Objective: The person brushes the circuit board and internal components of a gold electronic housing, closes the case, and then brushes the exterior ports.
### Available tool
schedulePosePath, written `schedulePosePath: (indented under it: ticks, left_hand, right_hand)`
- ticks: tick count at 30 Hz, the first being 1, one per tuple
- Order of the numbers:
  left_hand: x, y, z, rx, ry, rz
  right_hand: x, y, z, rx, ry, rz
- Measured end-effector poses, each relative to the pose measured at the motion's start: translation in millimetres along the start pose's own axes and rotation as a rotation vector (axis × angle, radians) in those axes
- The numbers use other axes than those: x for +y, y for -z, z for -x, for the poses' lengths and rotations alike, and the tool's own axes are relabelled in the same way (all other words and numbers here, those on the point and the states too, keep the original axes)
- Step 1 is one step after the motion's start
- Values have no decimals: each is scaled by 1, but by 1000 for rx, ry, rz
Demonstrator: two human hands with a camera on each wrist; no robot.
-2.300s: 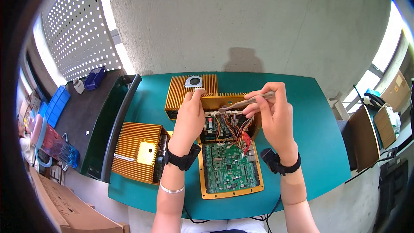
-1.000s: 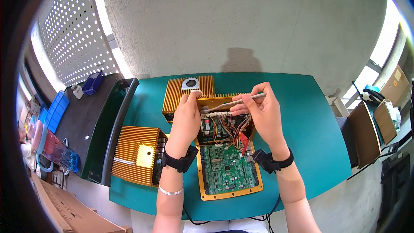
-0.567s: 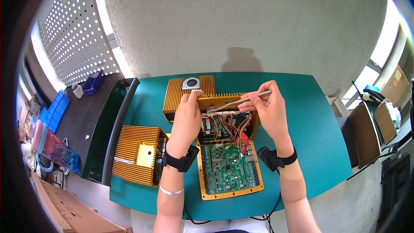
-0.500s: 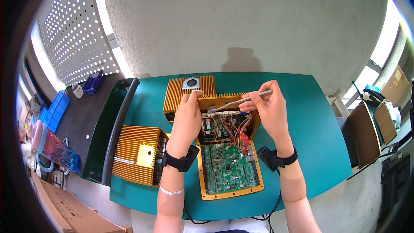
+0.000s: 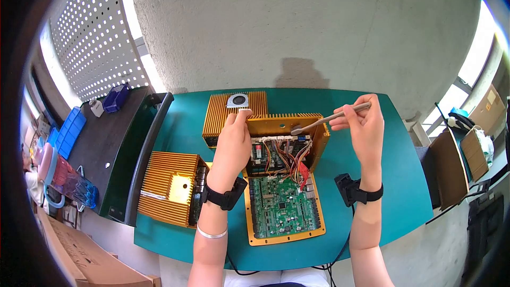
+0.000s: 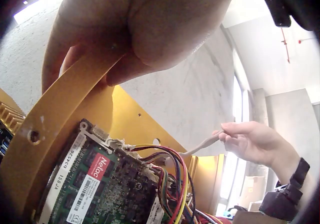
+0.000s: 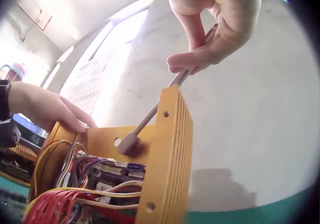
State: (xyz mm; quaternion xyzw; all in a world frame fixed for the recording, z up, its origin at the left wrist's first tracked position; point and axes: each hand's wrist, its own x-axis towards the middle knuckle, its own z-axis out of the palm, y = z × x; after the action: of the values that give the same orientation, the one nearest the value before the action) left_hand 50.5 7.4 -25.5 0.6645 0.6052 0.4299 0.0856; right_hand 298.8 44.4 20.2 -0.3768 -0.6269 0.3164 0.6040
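A gold finned case [image 5: 271, 125] stands tilted up, joined by bundled wires [image 5: 289, 154] to a green circuit board [image 5: 284, 207] on a gold plate. My left hand [image 5: 235, 141] grips the case's top left corner; the left wrist view shows its fingers over the gold edge [image 6: 60, 114]. In my right hand [image 5: 366, 127], thumb and fingers pinch the handle of a thin brush-like tool [image 5: 332, 118]. The tool's head [image 7: 129, 143] is at the inner gold wall, beside a round hole and above the wires. Whether its bristles touch the wall is hard to tell.
Another gold finned box [image 5: 170, 188] lies at the left of the green table [image 5: 382, 180], and one with a round fan [image 5: 237, 101] stands behind. Further left a dark cart [image 5: 101, 143] holds a blue bin [image 5: 116, 97]. A cable [image 5: 345, 239] hangs below my right wrist.
My right hand has moved to the right, and the tool's head has shifted from the wall's left part to right of the hole. My left hand still grips the same corner.
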Motion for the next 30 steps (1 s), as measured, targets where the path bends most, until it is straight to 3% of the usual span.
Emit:
schedulePosePath:
  ticks: [6,11,21,25,30]
  left_hand:
    - [0,-1,0,8,1,-2]
    - [2,0,0,3,10,-2]
    - [0,-2,-1,37,-15,3]
    - [-1,-2,-2,43,-11,20]
    - [-8,-1,-5,1,-21,125]
  right_hand:
    - [-14,8,2,138,79,38]
    - [-17,-6,9,201,272,-34]
    - [-8,-50,28,-225,50,-201]
    - [-4,-61,33,-265,-17,-308]
    - [6,-62,31,-122,-25,-250]
